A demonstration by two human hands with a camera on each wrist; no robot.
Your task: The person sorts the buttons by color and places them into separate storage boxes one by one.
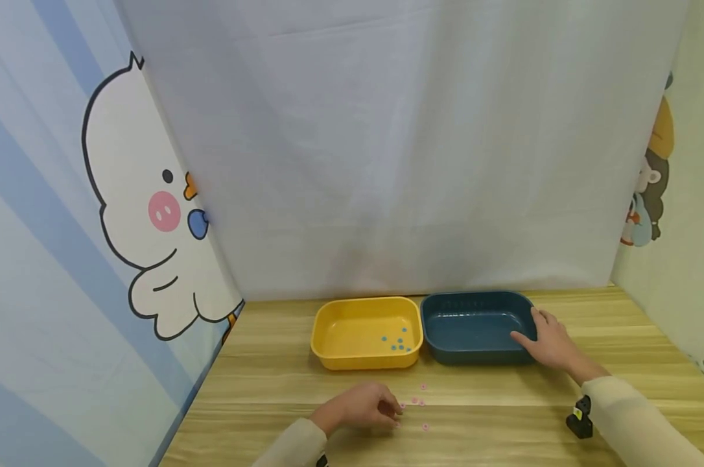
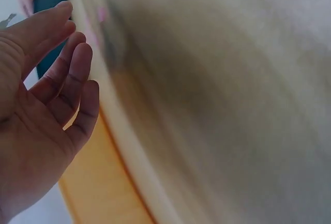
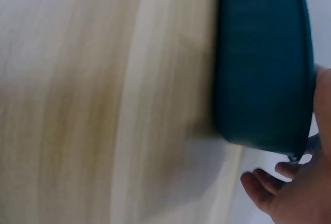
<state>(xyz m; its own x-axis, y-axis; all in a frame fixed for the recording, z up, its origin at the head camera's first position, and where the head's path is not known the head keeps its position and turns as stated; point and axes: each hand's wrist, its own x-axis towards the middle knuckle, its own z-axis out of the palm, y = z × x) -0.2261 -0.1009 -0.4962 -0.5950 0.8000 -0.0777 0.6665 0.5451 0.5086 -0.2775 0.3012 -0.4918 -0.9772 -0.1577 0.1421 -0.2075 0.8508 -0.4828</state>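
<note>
several pink pieces (image 1: 421, 403) are scattered beside the left hand (image 1: 366, 405), loosely curved with nothing visibly pinched, and are best picked up singly, while the blue tray (image 1: 474, 357), forward-right, is gripped at its rim by the right hand (image 1: 553, 344).

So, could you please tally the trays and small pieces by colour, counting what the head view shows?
Yellow tray: 1
Dark teal tray: 1
Blue pieces: 6
Pink pieces: 6
Total visible: 14
</note>
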